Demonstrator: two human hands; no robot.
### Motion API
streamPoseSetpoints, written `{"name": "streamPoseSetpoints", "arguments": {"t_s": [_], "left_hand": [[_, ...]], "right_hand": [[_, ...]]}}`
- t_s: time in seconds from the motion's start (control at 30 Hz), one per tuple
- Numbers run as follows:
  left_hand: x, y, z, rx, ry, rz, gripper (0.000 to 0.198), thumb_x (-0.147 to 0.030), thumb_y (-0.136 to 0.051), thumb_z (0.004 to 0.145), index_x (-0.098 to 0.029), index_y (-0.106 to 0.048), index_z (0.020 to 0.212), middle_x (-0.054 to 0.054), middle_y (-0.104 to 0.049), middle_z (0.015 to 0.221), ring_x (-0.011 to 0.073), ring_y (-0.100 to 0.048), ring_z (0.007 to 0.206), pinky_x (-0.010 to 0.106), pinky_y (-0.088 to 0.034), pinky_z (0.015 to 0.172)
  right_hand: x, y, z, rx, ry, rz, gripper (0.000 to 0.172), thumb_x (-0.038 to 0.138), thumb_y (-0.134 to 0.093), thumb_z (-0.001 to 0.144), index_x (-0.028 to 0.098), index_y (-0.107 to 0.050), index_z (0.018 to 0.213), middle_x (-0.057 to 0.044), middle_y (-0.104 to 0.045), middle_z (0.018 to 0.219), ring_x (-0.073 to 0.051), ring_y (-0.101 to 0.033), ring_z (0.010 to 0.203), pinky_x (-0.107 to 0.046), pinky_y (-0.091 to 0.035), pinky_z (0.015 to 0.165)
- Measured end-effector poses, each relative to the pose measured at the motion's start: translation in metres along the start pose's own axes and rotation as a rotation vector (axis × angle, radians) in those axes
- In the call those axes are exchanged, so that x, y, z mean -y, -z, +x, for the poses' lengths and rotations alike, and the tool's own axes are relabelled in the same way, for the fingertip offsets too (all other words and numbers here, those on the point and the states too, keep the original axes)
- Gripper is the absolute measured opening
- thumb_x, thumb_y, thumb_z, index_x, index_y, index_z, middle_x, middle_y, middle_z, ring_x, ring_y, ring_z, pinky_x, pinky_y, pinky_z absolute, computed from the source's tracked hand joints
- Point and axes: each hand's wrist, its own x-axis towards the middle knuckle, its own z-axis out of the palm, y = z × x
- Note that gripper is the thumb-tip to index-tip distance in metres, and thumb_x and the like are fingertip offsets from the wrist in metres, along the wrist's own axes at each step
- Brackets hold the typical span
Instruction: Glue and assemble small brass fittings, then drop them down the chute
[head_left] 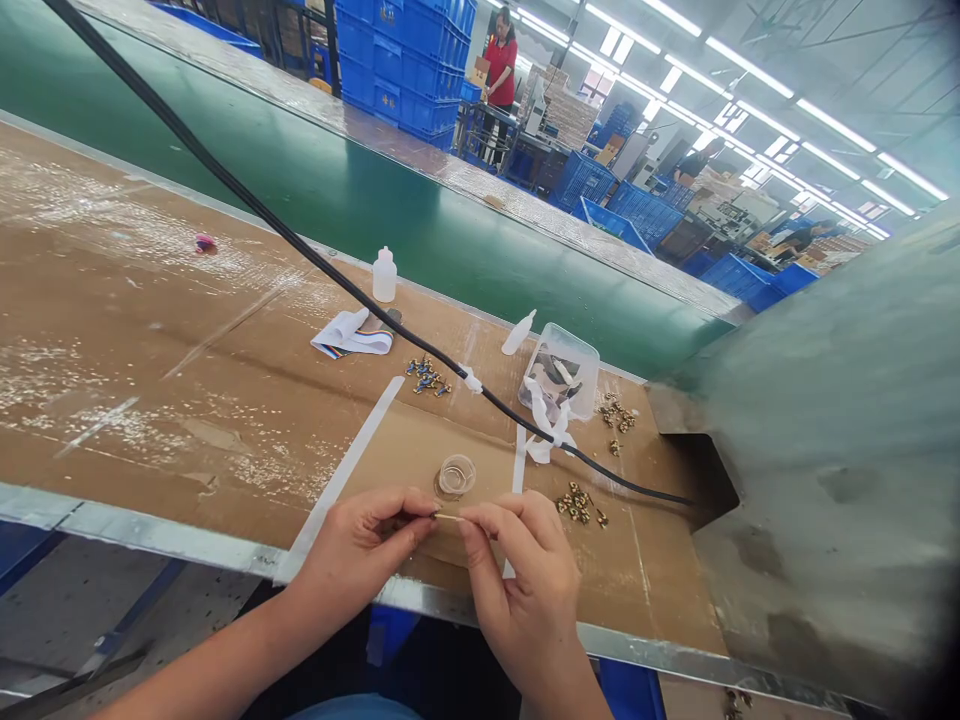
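Note:
My left hand is closed, thumb and forefinger pinching a tiny piece too small to name. In my right hand a thin pale stick is pinched, its tip reaching the left fingertips. Just beyond the fingers stands a small clear round cup on a brown cardboard sheet edged with white tape. Right of my right hand lies a pile of small brass-coloured metal parts. Farther up the table are several small blue-and-gold parts.
A black cable crosses above the table. Behind the sheet are a white bottle, a white cloth strip, a dropper bottle and a clear plastic box. A metal panel stands right; a green conveyor belt runs beyond.

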Motion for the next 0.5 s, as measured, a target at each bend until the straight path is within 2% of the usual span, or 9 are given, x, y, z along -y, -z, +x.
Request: {"name": "streamPoseSetpoints", "arguments": {"t_s": [0.13,0.33,0.5], "left_hand": [[-0.002,0.0,0.0,-0.01,0.008,0.016,0.013,-0.026,-0.061,0.08,-0.018,-0.069,0.086,0.004,-0.071,0.085,0.0193,-0.067,0.081,0.026,-0.055,0.075],[-0.002,-0.001,-0.001,-0.036,0.014,0.011,0.011,-0.026,-0.063,0.079,-0.019,-0.069,0.084,0.004,-0.071,0.084,0.019,-0.067,0.078,0.026,-0.055,0.072],[0.003,-0.002,-0.002,-0.039,0.012,-0.036,0.009,-0.026,-0.064,0.079,-0.018,-0.068,0.083,0.004,-0.071,0.085,0.0184,-0.066,0.078,0.025,-0.055,0.07]], "right_hand": [[0.001,0.003,-0.001,0.028,0.043,0.011,0.013,0.011,-0.058,0.087,0.021,-0.065,0.091,-0.003,-0.059,0.081,-0.016,-0.052,0.074,-0.032,-0.04,0.068],[-0.01,0.003,0.0,-0.062,-0.095,0.044,0.012,0.016,-0.056,0.089,0.022,-0.066,0.091,-0.003,-0.06,0.082,-0.017,-0.054,0.078,-0.031,-0.042,0.069],[-0.024,-0.005,0.005,-0.076,-0.111,-0.093,0.011,0.02,-0.059,0.088,0.023,-0.069,0.092,-0.004,-0.062,0.083,-0.019,-0.054,0.079,-0.033,-0.04,0.072]]}}
